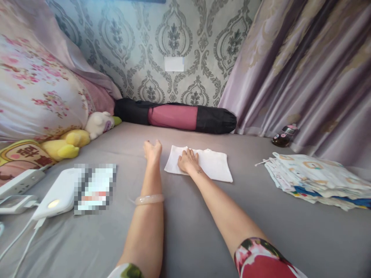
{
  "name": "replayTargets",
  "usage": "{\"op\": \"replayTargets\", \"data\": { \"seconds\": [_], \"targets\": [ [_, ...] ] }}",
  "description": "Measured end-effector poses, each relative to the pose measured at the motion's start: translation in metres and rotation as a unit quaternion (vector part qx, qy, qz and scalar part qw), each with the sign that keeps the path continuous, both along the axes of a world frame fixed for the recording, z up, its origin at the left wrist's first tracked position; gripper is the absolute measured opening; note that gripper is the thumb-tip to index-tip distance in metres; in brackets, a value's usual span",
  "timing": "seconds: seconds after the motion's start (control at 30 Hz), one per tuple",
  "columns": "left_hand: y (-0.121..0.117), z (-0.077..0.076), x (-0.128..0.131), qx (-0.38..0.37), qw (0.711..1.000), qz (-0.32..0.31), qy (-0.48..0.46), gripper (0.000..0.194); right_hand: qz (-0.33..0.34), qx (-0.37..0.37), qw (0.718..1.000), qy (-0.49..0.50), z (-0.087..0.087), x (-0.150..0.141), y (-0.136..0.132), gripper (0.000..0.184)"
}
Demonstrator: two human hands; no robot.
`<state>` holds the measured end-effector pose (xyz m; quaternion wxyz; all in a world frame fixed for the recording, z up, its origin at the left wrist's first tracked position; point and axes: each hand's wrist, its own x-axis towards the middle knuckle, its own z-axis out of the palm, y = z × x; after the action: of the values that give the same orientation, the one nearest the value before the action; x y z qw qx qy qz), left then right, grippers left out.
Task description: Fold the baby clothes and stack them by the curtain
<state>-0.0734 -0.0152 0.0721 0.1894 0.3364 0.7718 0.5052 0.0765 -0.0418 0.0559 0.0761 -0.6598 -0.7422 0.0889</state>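
Observation:
A white folded cloth [216,164], roughly rectangular, lies flat on the grey bed sheet [191,216]. My right hand [189,160] rests palm down on its left half, fingers spread and pressing the fabric. Just left of the cloth, my left hand [152,150] is held over the sheet, apart from the fabric. Its thumb stands away from the partly curled fingers, and I see nothing in it. A pale bangle [150,199] circles my left forearm. Part of the cloth is hidden under my right hand.
Folded patterned clothes [315,177] are stacked at the right, near a small bottle [285,135]. A black and pink rolled bag [174,116] lies along the wall. At left are a white power bank [59,193] with cables, a power strip [21,182] and plush toys [62,146].

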Motion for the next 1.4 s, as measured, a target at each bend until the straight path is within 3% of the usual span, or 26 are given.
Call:
{"op": "replayTargets", "data": {
  "seconds": [0.1,0.3,0.63,0.77,0.9,1.03,1.4],
  "targets": [
    [0.004,-0.014,0.016,-0.040,0.996,-0.074,0.029,0.049,0.045,0.006,0.999,0.012,0.004,-0.014,0.002,0.054],
    [0.006,-0.023,0.011,-0.045,0.995,-0.064,0.060,0.051,0.098,0.023,0.994,0.041,-0.006,-0.038,-0.002,0.056],
    [0.004,-0.024,0.018,-0.068,0.991,-0.088,0.072,0.054,0.104,0.038,0.993,0.046,-0.013,-0.038,-0.004,0.055],
    [0.003,-0.021,0.019,-0.077,0.988,-0.106,0.076,0.054,0.114,0.009,0.991,0.063,-0.007,-0.031,0.000,0.056],
    [0.003,-0.018,0.027,-0.066,0.982,-0.143,0.102,0.046,0.060,0.039,0.996,0.048,-0.004,-0.010,0.003,0.057],
    [0.001,-0.017,0.042,-0.038,0.967,-0.210,0.142,0.039,0.027,0.023,0.999,0.036,-0.010,0.006,0.002,0.058],
    [0.003,-0.031,0.061,-0.026,0.921,-0.307,0.238,0.039,0.055,-0.035,0.997,0.040,-0.005,0.021,0.007,0.057]
  ]
}}
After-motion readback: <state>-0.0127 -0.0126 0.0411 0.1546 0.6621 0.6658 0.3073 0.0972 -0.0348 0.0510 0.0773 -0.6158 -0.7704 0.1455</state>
